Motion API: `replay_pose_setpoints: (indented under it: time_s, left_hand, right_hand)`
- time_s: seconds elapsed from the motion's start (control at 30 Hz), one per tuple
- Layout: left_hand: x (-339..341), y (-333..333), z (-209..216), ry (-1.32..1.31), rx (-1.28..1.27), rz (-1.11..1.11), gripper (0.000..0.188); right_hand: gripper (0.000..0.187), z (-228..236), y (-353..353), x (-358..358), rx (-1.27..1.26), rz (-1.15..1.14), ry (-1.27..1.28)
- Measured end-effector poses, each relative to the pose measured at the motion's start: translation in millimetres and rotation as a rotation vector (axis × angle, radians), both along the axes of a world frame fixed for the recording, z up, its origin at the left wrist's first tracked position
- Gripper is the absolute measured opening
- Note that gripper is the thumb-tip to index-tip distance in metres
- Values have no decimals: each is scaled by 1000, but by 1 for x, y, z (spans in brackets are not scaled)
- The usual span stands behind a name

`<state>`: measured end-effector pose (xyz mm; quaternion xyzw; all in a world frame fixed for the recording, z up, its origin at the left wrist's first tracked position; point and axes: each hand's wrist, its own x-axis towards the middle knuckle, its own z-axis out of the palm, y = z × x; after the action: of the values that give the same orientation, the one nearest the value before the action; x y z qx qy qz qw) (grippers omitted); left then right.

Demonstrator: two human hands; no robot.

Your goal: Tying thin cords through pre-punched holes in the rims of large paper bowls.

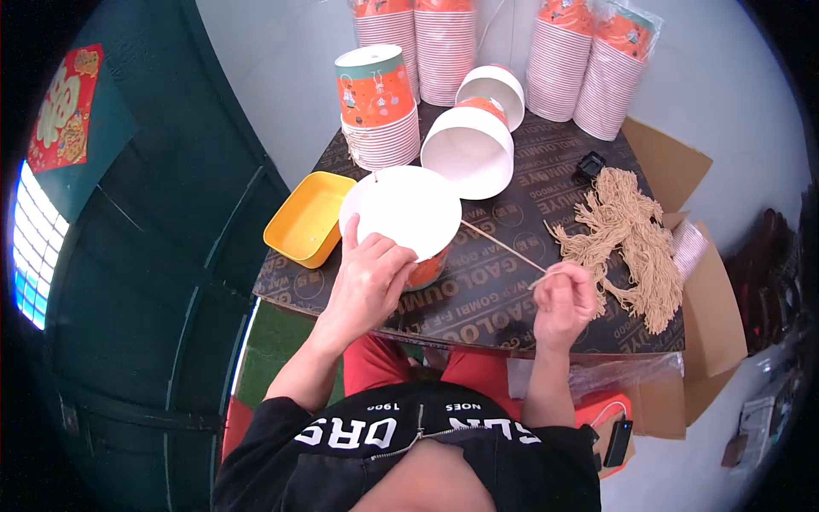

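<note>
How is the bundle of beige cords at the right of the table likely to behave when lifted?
The bundle of beige cords would probably hang floppy, since its strands bend and splay loosely. Loose ends may trail or tangle, as its strands overlap messily. It seems unlikely to roll, because it lies spread on the table.

Paper bucket (401, 205): white inside, with an orange printed outer wall and a green band toward the base. Wide mouth faces up toward the viewer; wall visible only at 5 o'clock. Located at 9 o'clock of the table's (495, 317) centre. A small dark mark shows near the rim at 11 o'clock; nature undetermined.

Cord (503, 244): beige, thin, single length. Meets the bucket rim just past 3 o'clock, running straight and apparently taut toward 4 o'clock. Far end partly hidden.
</note>
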<state>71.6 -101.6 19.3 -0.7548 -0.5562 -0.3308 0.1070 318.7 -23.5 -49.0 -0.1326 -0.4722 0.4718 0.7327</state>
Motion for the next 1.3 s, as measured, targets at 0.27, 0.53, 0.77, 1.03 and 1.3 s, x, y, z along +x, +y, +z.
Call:
replay_pose_setpoints:
  time_s: [0.27,0.53,0.77,1.03,1.3]
  left_hand:
    - [3,-8,2,-39,-76,-25,9]
    - [13,-11,3,-69,-82,-23,7]
    - [23,-12,0,-89,-48,-8,7]
    - [21,-19,5,-171,-32,-8,16]
    - [13,-22,15,-198,-14,38,11]
  right_hand:
    - [16,10,15,24,-96,-25,245]
    - [7,11,2,0,-120,-238,-252]
    - [3,21,-26,-40,94,-42,-684]
    - [3,22,-31,-43,37,6,-810]
    - [4,24,-31,-43,29,44,-804]
